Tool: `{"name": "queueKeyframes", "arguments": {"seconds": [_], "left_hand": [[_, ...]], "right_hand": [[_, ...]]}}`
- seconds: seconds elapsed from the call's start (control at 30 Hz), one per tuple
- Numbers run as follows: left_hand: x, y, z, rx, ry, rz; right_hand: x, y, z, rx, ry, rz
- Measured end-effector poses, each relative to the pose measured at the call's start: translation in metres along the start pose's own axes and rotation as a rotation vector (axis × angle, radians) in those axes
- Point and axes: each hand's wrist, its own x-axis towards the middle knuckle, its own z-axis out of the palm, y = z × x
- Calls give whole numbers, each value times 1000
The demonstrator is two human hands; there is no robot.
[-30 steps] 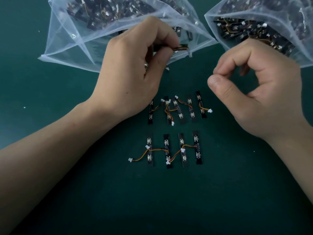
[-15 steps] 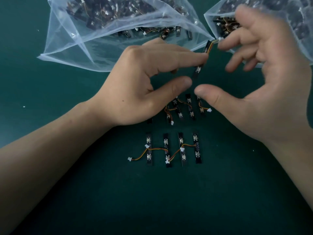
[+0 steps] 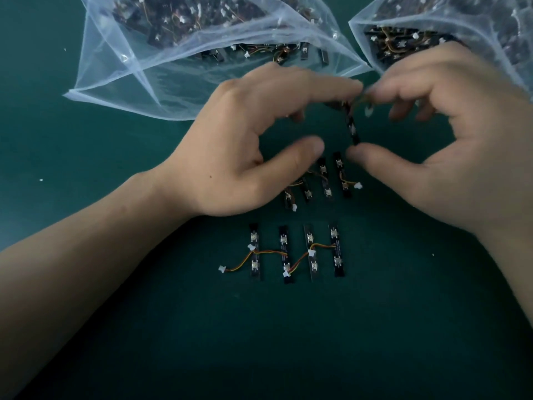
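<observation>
Two hands are meeting on one held strip (image 3: pixel 352 129), which is hanging tilted in the air just behind the upper row (image 3: pixel 324 180) of laid-out strips, not touching it. Your right hand (image 3: pixel 450 145) is pinching it endwise, thumb under the lower tip and curled fingers at the top end where the wires are leaving. Your left hand (image 3: pixel 245 145) is reaching in with a straight index finger touching that top end, thumb hanging apart and grasping nothing. That top end is blurring, so exact contact is not readable. Judging risks: an endwise pinch is giving little hold, so the strip is likely flipping out and dropping onto the upper row, knocking those strips crooked. Its white plug (image 3: pixel 368 111) is dangling loose by your right fingers and is probably snagging on them, or on the upper row's wires, as you are lowering it. Your left palm is hovering over the left end of the upper row and hiding it, so a sinking wrist is likely dragging strips. The lower row (image 3: pixel 297 252), nearer you than the upper row, is lying well apart from both hands. The left bag (image 3: pixel 161 90) and right bag (image 3: pixel 363 27) are gaping behind the upper row, so a wide sweep is risking a spill.
</observation>
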Motion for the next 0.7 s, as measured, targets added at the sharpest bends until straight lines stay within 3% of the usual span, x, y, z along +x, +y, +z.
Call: {"name": "queueKeyframes", "arguments": {"seconds": [0.27,0.5,0.7], "left_hand": [[0,3,0,-35,-7,8],[0,2,-2,-83,-78,18],[-2,-3,0,-106,45,-11]], "right_hand": [[-4,0,4,131,11,27],[-2,2,1,91,5,16],[1,33,-11,610,-104,231]]}}
